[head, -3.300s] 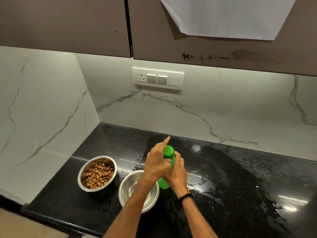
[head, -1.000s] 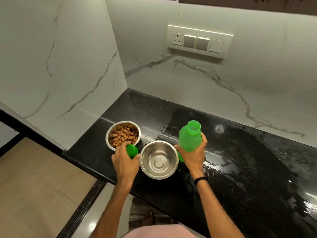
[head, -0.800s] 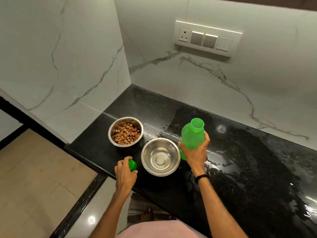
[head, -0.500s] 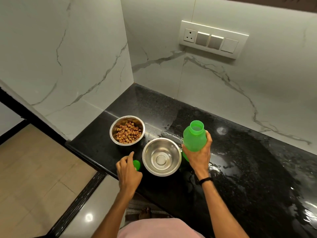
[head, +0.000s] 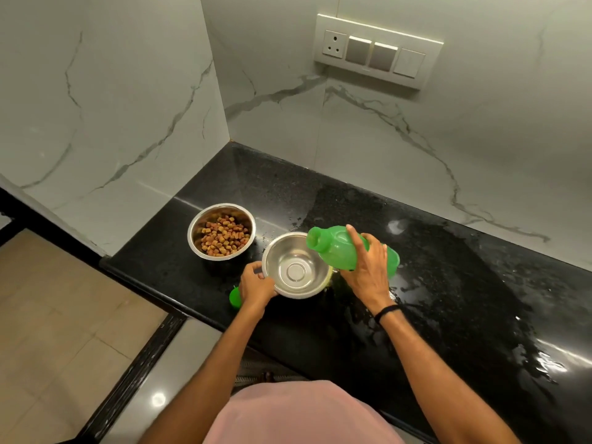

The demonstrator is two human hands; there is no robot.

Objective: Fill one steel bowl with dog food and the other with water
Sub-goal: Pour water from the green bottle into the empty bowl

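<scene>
Two steel bowls stand on the black countertop (head: pixel 448 283). The left bowl (head: pixel 221 231) holds brown dog food. The right steel bowl (head: pixel 294 265) shows a bare shiny bottom. My left hand (head: pixel 256 285) grips the left rim of this right bowl. My right hand (head: pixel 365 270) holds an uncapped green bottle (head: pixel 339 248), tilted almost flat with its mouth over the bowl's right rim. No stream of water is visible. The green cap (head: pixel 234 297) lies on the counter by my left wrist.
Marble walls close the corner behind and to the left. A switch panel (head: pixel 378 51) is on the back wall. The counter's front edge runs just below the bowls, with tiled floor (head: pixel 64 331) beyond. The counter is wet around and to the right of the bottle.
My left hand let go of the green cap on the counter and took the empty bowl's rim. My right hand tipped the bottle from upright to nearly horizontal over the bowl.
</scene>
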